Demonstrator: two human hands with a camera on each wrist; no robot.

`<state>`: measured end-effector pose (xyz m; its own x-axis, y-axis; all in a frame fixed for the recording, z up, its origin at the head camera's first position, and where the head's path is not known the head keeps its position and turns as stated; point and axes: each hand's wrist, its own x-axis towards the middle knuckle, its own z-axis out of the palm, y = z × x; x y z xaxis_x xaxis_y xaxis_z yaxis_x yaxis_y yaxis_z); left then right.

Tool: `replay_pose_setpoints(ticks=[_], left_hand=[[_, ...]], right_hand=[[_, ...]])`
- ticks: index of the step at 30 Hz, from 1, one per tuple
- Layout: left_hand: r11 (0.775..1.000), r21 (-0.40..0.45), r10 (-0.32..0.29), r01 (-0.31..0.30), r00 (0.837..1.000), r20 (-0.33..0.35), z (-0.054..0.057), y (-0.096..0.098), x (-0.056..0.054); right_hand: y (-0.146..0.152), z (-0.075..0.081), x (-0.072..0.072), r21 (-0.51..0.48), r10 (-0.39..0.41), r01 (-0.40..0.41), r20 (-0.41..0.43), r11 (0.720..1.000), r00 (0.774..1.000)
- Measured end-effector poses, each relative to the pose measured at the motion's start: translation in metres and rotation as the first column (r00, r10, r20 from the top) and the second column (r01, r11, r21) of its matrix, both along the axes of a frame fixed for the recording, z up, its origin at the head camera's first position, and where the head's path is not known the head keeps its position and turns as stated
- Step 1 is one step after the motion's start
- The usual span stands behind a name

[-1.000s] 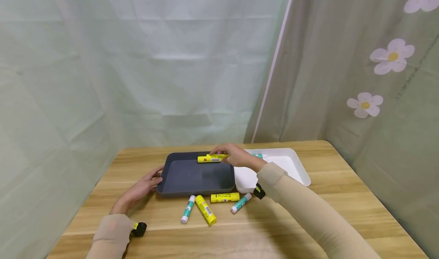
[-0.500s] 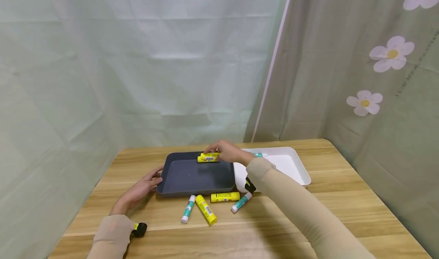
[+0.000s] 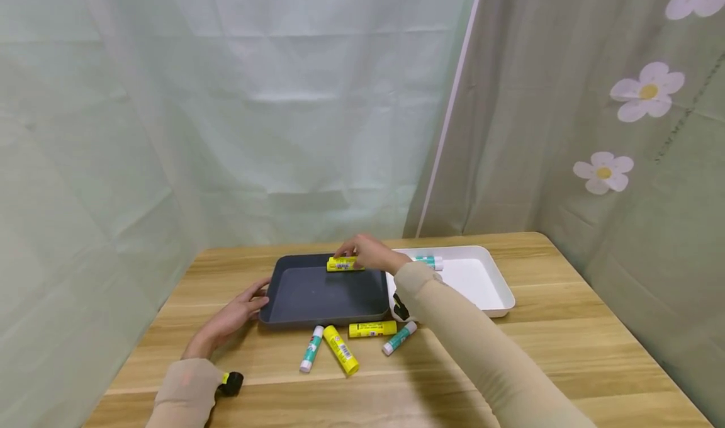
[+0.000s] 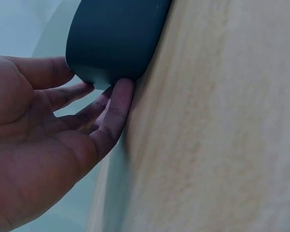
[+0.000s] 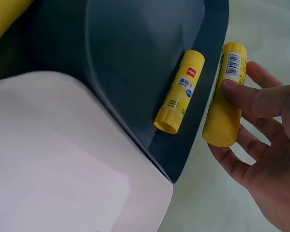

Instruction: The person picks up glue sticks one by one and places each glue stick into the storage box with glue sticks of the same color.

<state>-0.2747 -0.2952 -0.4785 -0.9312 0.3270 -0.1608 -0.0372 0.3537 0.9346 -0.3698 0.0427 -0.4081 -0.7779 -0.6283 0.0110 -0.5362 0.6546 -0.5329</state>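
Observation:
Against the left end of the dark grey tray [image 3: 317,292], my left hand [image 3: 240,311] holds the tray's edge. In the left wrist view, thumb and fingers [image 4: 118,104] meet the tray's end wall [image 4: 115,43] from above and below. My right hand [image 3: 370,253], at the tray's far side, pinches a yellow glue stick [image 5: 224,104] between thumb and fingers. Inside the tray, along that far wall, lies a second yellow glue stick [image 5: 179,92]. From the head, the two sticks overlap, and the hand partly covers them.
A white tray [image 3: 501,289] adjoins the dark one on the right, with teal-and-white glue stick [image 3: 433,262] inside, partly hidden. In front lie yellow glue sticks [image 3: 342,351] [image 3: 372,329] and teal glue sticks [image 3: 311,349] [image 3: 399,338]. A curtain [image 3: 317,132] hangs behind the table.
My right hand has shifted left along the dark tray's far side, carrying the yellow glue stick; more of the teal stick in the white tray now shows. My left hand has stayed put.

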Motion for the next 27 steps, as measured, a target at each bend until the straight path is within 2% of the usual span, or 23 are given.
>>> replay_pose_setpoints(ticks=[6, 12, 17, 22, 27], left_hand=[[1.000, -0.003, -0.002, 0.002, 1.000, 0.000, -0.002, -0.001, 0.001], [1.000, 0.004, -0.003, 0.003, 1.000, 0.000, -0.003, -0.001, 0.001], [1.000, 0.004, -0.003, 0.003, 1.000, 0.004, -0.002, -0.001, 0.002], [1.000, 0.021, -0.023, 0.023, 1.000, 0.002, -0.001, -0.002, 0.002], [0.999, 0.025, -0.023, 0.023, 1.000, -0.002, -0.002, -0.002, 0.000]], right_hand=[[-0.008, -0.004, 0.003, 0.045, -0.016, 0.016, -0.002, 0.999, 1.000], [-0.014, -0.009, 0.005, 0.143, -0.026, 0.034, -0.055, 0.989, 0.998], [-0.018, -0.013, 0.004, 0.186, -0.030, 0.041, -0.059, 0.982, 0.998], [-0.020, -0.019, 0.003, 0.206, -0.005, 0.020, -0.072, 0.978, 0.997], [-0.021, -0.022, 0.003, 0.250, 0.013, 0.018, -0.121, 0.968, 0.993]])
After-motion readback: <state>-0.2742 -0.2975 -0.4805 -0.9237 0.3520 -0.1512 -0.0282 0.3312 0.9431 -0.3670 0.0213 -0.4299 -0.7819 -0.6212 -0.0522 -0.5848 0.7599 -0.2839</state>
